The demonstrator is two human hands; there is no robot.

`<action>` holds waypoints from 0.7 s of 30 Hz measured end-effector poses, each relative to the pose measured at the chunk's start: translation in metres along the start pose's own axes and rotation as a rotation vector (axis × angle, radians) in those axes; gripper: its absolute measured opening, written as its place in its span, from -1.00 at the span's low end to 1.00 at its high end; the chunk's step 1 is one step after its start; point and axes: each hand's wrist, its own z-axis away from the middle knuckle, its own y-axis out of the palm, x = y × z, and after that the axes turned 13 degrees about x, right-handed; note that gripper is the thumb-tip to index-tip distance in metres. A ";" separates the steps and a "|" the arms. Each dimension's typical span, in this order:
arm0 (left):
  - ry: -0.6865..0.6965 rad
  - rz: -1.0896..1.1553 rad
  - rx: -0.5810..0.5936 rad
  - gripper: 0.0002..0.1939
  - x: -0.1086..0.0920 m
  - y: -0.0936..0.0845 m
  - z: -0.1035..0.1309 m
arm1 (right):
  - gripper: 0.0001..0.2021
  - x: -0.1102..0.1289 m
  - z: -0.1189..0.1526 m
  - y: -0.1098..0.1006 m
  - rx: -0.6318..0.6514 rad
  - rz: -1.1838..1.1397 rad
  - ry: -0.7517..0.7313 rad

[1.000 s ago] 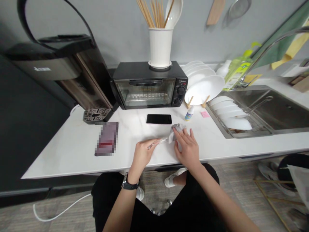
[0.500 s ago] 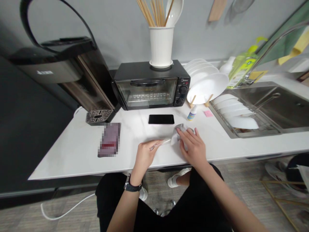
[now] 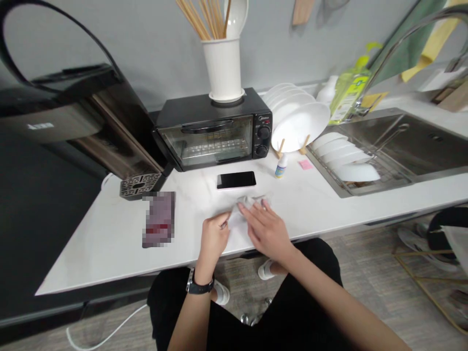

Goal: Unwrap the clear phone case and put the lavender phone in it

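In the head view, a white holder [image 3: 222, 68] stands on top of the toaster oven [image 3: 215, 127] at the far side of the bench [image 3: 120, 261], with wooden chopsticks [image 3: 203, 22] and a white ladle [image 3: 237, 19] upright in it. The oven's glass door is closed, and a wire rack [image 3: 219, 146] shows inside. To the right, a wire basket [image 3: 393, 169] set over the left part of the sink [image 3: 424, 141] holds a row of white bowls [image 3: 341, 156] tipped on their sides. White plates [image 3: 302, 126] lean in a wooden stand [image 3: 304, 145], and a soap bottle [image 3: 349, 97] beyond them contains green-yellow liquid. Near the front edge, a pale cloth [image 3: 250, 200] lies bunched between the two hands, nearer than the black-screened phone [image 3: 236, 180] and the small white bottle [image 3: 281, 166]. The left hand [image 3: 215, 237] has its fingers pressed together at the cloth's left edge. The right hand [image 3: 268, 231] lies over the cloth, its fingers close side by side and their tips touching the folds. The cloth hides too much to tell whether the right fingers pinch it, or what exactly the left ones grip.
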 end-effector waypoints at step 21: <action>0.012 0.125 0.004 -0.76 -0.008 0.002 -0.004 | -0.55 -0.037 0.006 -0.003 -0.051 -0.014 0.155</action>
